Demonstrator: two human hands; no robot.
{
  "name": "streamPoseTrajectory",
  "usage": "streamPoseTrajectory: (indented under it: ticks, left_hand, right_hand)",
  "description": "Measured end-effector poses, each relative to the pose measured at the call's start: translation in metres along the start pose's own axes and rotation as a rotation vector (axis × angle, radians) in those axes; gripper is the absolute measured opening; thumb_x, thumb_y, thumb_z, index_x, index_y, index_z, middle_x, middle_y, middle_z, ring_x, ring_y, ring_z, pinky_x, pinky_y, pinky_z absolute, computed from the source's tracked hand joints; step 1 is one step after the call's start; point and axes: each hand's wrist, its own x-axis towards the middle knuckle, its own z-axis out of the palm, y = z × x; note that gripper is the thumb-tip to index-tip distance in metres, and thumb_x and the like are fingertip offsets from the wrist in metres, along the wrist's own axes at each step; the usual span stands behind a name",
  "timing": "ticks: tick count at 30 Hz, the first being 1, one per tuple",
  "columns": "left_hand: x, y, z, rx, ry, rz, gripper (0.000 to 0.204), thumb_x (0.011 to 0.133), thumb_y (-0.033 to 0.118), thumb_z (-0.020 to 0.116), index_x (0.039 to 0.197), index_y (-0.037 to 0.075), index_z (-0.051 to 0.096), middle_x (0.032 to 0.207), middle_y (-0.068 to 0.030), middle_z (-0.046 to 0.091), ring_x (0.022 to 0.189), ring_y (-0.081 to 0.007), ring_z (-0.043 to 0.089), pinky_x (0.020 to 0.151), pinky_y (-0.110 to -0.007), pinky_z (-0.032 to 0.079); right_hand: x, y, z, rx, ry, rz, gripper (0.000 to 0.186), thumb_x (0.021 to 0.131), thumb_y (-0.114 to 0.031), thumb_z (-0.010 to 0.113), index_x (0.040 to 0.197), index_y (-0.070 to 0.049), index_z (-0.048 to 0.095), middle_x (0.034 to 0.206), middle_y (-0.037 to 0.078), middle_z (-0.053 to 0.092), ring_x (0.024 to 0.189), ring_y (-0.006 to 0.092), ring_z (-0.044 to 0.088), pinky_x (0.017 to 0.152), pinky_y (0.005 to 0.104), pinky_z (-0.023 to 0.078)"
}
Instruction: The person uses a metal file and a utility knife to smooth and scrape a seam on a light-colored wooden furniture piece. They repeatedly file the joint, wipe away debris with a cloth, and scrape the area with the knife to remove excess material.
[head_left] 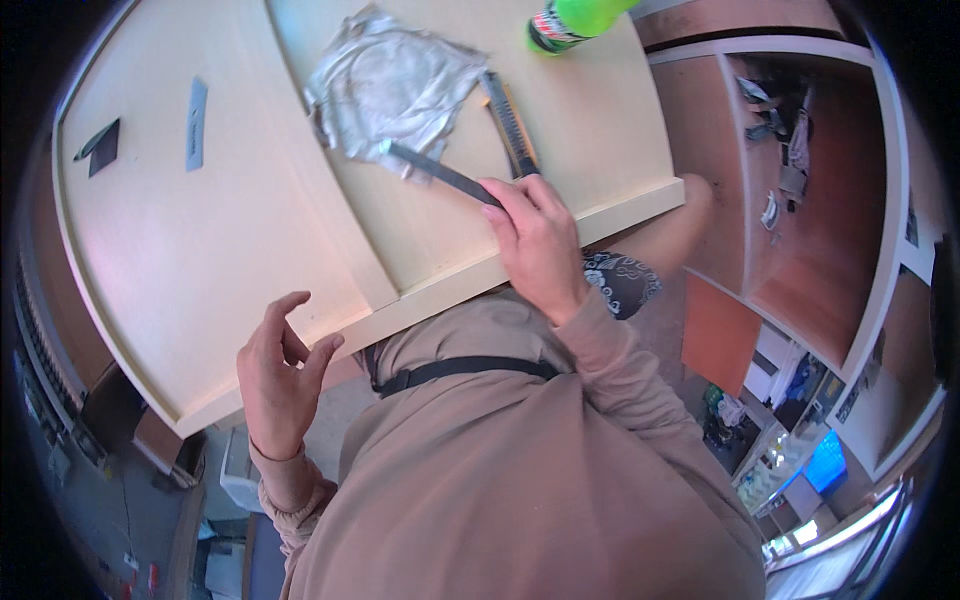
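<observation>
My right hand [540, 240] is closed around a flat dark bar [440, 174] with a light tip; it looks like a file, but I cannot make out its surface. The bar points up and left toward a crumpled grey-white cloth [395, 85]. Just beyond my right hand lies a long black tool with a perforated strip and a yellow edge [510, 122]. My left hand [285, 365] holds nothing, its fingers apart and curved, near the front lip of the pale wooden panel [270, 235].
A green bottle [570, 22] is at the panel's far right. A grey strip [196, 125] and a small dark piece [104, 150] lie on its left part. A raised rail [335, 180] crosses the panel. To the right stands a reddish-brown open cabinet [820, 200]; another person's knee [670, 225] shows beside the panel.
</observation>
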Motion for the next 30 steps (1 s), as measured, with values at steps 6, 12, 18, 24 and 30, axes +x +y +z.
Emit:
streamPoseTrajectory:
  ticks: [6, 12, 18, 24, 30]
  left_hand:
    - [0.06, 0.027, 0.018, 0.054, 0.228, 0.357, 0.043, 0.091, 0.02, 0.091, 0.129, 0.007, 0.076, 0.129, -0.0145, 0.068, 0.119, -0.0335, 0.061, 0.1, -0.047, 0.051]
    - [0.111, 0.028, 0.039, 0.272, 0.377, 0.521, 0.043, 0.092, 0.024, 0.089, 0.133, 0.018, 0.078, 0.155, -0.0147, 0.056, 0.135, -0.0412, 0.051, 0.116, -0.054, 0.045]
    - [0.109, 0.007, 0.028, 0.142, 0.439, 0.344, 0.042, 0.096, 0.025, 0.088, 0.136, 0.018, 0.076, 0.153, -0.0162, 0.057, 0.135, -0.0409, 0.051, 0.115, -0.052, 0.047]
    - [0.086, -0.03, 0.032, 0.111, 0.484, 0.199, 0.037, 0.1, 0.023, 0.084, 0.135, 0.012, 0.075, 0.144, -0.0125, 0.064, 0.135, -0.0348, 0.053, 0.116, -0.047, 0.043]
    - [0.063, -0.047, 0.055, 0.07, 0.492, 0.165, 0.036, 0.105, 0.023, 0.08, 0.137, 0.008, 0.072, 0.141, -0.0124, 0.065, 0.133, -0.0321, 0.055, 0.113, -0.046, 0.043]
  right_hand:
    - [0.012, 0.018, -0.009, -0.046, 0.236, 0.133, 0.042, 0.104, -0.007, 0.07, 0.146, -0.003, 0.072, 0.109, 0.021, 0.067, 0.102, 0.0414, 0.068, 0.09, 0.0517, 0.055]
    - [0.024, 0.079, -0.033, -0.185, 0.253, 0.158, 0.036, 0.101, -0.005, 0.073, 0.138, -0.002, 0.075, 0.115, 0.021, 0.072, 0.106, 0.0414, 0.071, 0.095, 0.0531, 0.056]
    - [0.029, 0.063, -0.023, -0.421, 0.408, 0.092, 0.041, 0.101, -0.019, 0.081, 0.136, -0.001, 0.074, 0.122, 0.025, 0.068, 0.111, 0.0434, 0.07, 0.097, 0.0517, 0.056]
    - [0.013, 0.022, -0.002, -0.066, 0.005, 0.293, 0.068, 0.101, -0.026, 0.082, 0.153, 0.009, 0.056, 0.127, 0.029, 0.062, 0.119, 0.0488, 0.064, 0.108, 0.0519, 0.052]
    - [0.019, 0.033, -0.024, 0.092, -0.138, 0.427, 0.034, 0.104, -0.01, 0.063, 0.132, 0.006, 0.054, 0.124, 0.024, 0.065, 0.114, 0.0397, 0.066, 0.1, 0.049, 0.054]
